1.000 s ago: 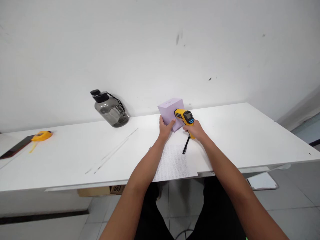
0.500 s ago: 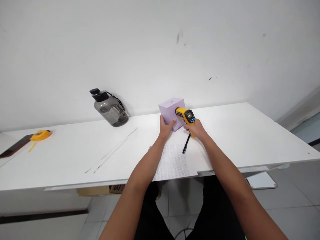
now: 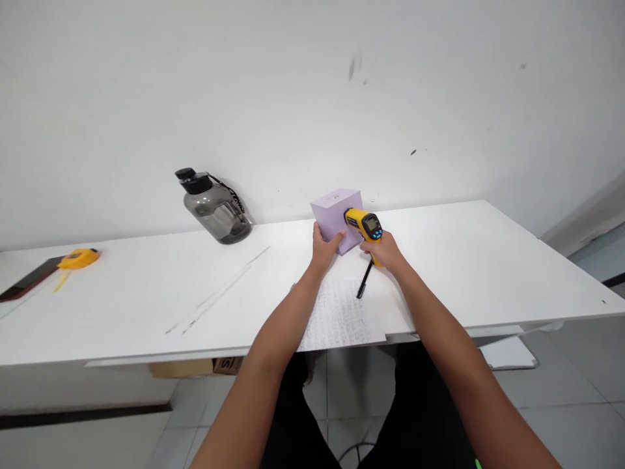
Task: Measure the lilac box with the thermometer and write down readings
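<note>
A pale purple box [image 3: 328,216] stands on the white table near the wall, gripped at its lower left by my left hand [image 3: 326,249], with the thumb across its near face. My right hand [image 3: 383,250] is wrapped round the handle of a yellow and black infrared thermometer [image 3: 362,222]. Its nose points at the box's right-hand face, close to it; whether they touch I cannot tell. The small screen and blue buttons face me. Just below the handle a black pen [image 3: 363,281] lies by a sheet of printed paper [image 3: 336,317].
A grey see-through water bottle [image 3: 215,212] with a black cap stands against the wall to the left. Farther left, a yellow tape measure [image 3: 81,258] rests by a dark flat object [image 3: 30,279]. The white table [image 3: 454,260] ends at its front edge, above a tiled floor.
My view has shifted very slightly. Both hands, the box and the thermometer keep the same positions relative to each other.
</note>
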`<state>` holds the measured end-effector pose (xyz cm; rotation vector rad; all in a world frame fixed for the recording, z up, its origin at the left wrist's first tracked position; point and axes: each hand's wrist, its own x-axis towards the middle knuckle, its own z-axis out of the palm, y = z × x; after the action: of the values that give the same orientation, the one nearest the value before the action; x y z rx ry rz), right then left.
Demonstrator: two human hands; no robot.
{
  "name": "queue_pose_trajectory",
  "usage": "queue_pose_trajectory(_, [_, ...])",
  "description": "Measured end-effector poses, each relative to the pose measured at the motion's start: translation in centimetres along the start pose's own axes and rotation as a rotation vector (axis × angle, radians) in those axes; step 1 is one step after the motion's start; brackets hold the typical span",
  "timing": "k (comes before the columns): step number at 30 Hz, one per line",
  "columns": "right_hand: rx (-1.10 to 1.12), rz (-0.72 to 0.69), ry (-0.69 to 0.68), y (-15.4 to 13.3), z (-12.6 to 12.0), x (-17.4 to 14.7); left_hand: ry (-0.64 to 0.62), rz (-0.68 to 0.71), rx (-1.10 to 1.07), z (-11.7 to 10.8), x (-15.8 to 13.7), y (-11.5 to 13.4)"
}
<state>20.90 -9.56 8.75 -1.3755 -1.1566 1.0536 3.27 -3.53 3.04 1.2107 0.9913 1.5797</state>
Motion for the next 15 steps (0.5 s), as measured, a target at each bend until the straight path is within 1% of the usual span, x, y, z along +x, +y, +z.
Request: queue_pose_trajectory(15, [0.016, 0.016, -0.001, -0.29, 0.03, -0.11, -0.003, -0.004, 0.015, -0.07, 0.23, -0.49])
